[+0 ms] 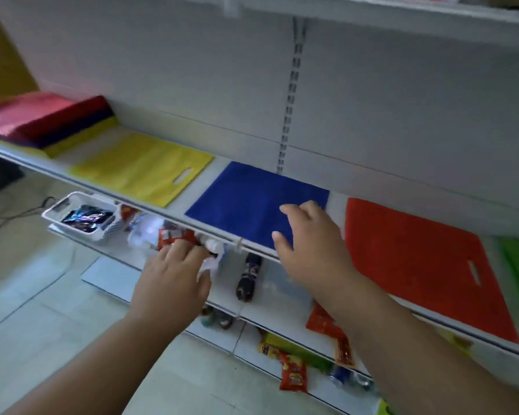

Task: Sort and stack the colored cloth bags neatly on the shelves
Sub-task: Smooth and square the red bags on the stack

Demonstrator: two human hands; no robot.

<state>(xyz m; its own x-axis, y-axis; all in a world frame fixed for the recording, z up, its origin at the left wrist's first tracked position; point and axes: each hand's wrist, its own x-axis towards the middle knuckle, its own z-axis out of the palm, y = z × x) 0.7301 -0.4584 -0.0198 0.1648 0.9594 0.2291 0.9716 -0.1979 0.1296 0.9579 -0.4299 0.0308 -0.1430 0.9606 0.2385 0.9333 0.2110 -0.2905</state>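
On the blue bag, right hand fingers rest spread flat.

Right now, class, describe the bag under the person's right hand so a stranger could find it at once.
Start at the long white shelf with flat cloth bags laid in a row. The blue bag lies in the middle, between the yellow bag and the red bag, with the right hand resting on its near corner. Unlike those two neighbours, it shows no handle slot.
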